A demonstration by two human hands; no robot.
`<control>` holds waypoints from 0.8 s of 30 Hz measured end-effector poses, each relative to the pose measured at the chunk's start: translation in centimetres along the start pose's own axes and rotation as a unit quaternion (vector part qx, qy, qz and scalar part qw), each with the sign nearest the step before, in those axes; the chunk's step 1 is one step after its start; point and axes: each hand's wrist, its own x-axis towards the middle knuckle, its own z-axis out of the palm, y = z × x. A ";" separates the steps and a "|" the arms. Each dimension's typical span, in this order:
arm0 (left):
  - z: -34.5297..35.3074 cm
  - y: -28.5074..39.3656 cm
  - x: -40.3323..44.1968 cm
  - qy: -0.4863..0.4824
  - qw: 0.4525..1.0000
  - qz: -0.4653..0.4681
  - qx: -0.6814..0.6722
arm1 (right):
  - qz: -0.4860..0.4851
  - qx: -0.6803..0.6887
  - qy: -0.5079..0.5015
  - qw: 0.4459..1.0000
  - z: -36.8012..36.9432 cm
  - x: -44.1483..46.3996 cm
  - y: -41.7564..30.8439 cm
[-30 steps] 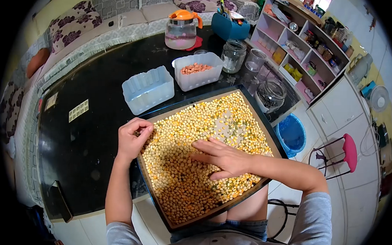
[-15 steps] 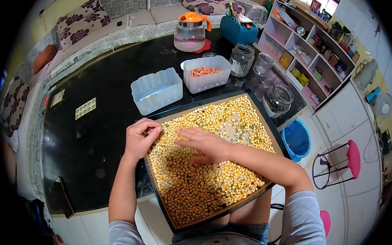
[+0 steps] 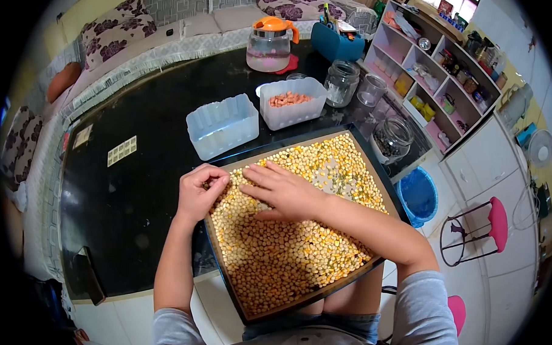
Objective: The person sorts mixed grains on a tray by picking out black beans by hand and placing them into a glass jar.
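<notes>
A dark-rimmed tray point(image 3: 376, 158) is tilted across the table's front edge and my lap, spread with mixed yellow corn kernels, pale round beans and small green ones. At the tray's left rim my left hand point(image 3: 200, 188) is closed, thumb against curled fingers; whatever it holds is hidden. My right hand point(image 3: 284, 193) lies palm down over the mixed beans point(image 3: 291, 257), fingers stretched and slightly spread. Just beyond the tray stands a clear plastic container point(image 3: 223, 129) with nothing visible inside. Beside it, a second plastic container point(image 3: 292, 114) holds reddish peanuts point(image 3: 288, 99).
An orange-lidded pitcher point(image 3: 268, 45), a teal box point(image 3: 338, 42), a glass jar point(image 3: 341, 84) and a clear cup point(image 3: 371, 90) stand at the back. Another jar point(image 3: 391, 139) sits right of the tray. A blue bin point(image 3: 417, 195) and pink stool point(image 3: 498, 224) are on the floor.
My right hand has moved slightly up and left across the beans, toward the tray's far edge. My left hand has stayed at the rim.
</notes>
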 end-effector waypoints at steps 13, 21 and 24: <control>0.1 -0.2 0.0 0.004 1.000 -0.008 0.000 | 0.186 -0.031 -0.081 0.979 -3.6 -11.5 1.4; 0.1 -0.3 0.0 0.009 1.000 0.010 0.005 | 0.298 0.012 0.141 0.944 -5.2 -10.1 5.1; 0.0 -0.2 0.0 0.008 1.000 0.005 0.008 | 0.333 0.019 0.137 0.933 -4.3 -9.4 7.1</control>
